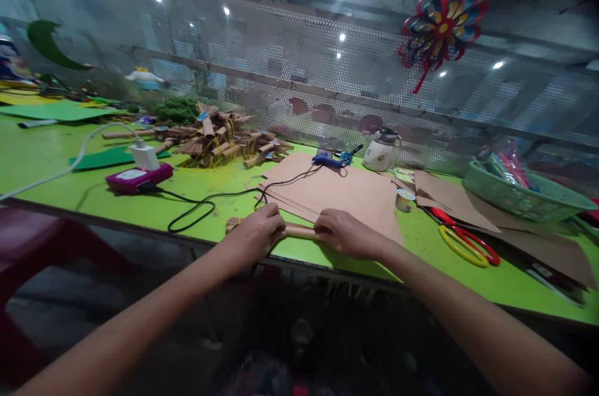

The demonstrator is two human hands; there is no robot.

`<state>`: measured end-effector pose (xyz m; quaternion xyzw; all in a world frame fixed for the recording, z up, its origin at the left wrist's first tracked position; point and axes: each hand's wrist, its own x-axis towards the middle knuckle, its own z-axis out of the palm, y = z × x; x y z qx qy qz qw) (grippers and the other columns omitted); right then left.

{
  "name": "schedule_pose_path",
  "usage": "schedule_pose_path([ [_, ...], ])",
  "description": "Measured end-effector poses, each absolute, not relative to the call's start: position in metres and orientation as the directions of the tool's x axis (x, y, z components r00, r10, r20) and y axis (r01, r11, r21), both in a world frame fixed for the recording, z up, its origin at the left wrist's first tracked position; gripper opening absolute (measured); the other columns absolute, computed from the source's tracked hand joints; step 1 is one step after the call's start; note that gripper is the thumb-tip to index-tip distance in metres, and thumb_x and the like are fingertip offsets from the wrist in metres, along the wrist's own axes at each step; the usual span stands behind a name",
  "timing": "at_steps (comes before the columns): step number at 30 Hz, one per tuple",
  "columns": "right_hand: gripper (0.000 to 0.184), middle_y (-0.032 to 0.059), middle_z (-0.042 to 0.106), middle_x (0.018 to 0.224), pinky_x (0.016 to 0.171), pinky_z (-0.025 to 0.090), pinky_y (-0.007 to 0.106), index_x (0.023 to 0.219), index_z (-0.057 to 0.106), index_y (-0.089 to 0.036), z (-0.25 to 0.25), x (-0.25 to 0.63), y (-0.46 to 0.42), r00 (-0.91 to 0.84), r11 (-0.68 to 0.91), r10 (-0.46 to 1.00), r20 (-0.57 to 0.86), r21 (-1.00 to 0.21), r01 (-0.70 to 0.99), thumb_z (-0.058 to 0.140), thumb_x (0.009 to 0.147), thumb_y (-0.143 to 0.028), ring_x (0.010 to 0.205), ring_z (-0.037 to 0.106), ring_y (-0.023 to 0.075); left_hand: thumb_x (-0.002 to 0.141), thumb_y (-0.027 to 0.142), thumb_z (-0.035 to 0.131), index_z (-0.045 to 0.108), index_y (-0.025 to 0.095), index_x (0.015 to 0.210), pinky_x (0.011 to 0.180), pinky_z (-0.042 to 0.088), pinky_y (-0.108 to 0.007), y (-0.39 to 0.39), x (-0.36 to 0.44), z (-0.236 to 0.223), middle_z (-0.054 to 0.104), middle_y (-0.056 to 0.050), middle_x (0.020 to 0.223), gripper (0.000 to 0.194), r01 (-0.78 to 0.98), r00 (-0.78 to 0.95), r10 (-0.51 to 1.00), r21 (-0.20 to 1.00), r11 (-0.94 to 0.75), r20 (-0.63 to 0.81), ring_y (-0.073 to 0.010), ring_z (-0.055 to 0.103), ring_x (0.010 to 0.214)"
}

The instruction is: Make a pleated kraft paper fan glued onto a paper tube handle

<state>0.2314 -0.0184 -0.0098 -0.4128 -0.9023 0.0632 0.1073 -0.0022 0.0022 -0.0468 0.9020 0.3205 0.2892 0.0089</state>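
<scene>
Near the front edge of the green table (pixel 196 221), a rolled brown paper tube (pixel 300 231) lies crosswise between my two hands. My left hand (pixel 262 227) is closed round its left part, fingers curled over it. On the right part, my right hand (pixel 344 232) grips it with bent fingers. A tied brown paper piece (pixel 233 223) with a bit of yellow string pokes out left of my left hand. Behind my hands lies a stack of brown paper sheets (pixel 346 187). A blue glue gun (pixel 327 161) rests at the sheets' far edge, its black cord running left.
A pile of brown paper rolls with yellow string (pixel 219 140) stands back left. A purple power strip (pixel 139 178) holds a white plug. Red-and-yellow scissors (pixel 465 243), a small round tub (pixel 405 199), a white jar (pixel 381 151) and a green basket (pixel 528 196) are to the right.
</scene>
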Motion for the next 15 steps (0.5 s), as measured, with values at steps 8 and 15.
schedule_pose_path([
  [8, 0.01, 0.0067, 0.061, 0.079, 0.064, 0.039, 0.025, 0.084, 0.064, -0.013, -0.008, 0.236, -0.024, -0.609, 0.641, 0.768, 0.199, -0.217, 0.737, 0.053, 0.084, -0.014, 0.07, 0.053, 0.0148, 0.082, 0.02, 0.053, 0.054, 0.016, 0.099, 0.071, 0.047, -0.031, -0.007, -0.006, -0.011, 0.052, -0.008, 0.097, 0.018, 0.6, 0.642, 0.581, 0.143, -0.787, 0.501, -0.0199, 0.054, 0.087],
  [15, 0.006, 0.0066, 0.057, 0.078, 0.063, 0.04, 0.027, 0.082, 0.058, -0.014, -0.007, 0.238, -0.037, -0.514, 0.637, 0.753, 0.411, -0.26, 0.726, 0.053, 0.085, -0.015, 0.071, 0.051, 0.0165, 0.081, 0.027, 0.059, 0.059, 0.018, 0.089, 0.079, 0.049, -0.032, -0.05, -0.013, -0.007, 0.061, -0.004, 0.088, 0.012, 0.413, -0.03, 0.761, 0.701, -0.581, 0.648, -0.0182, 0.059, 0.084],
])
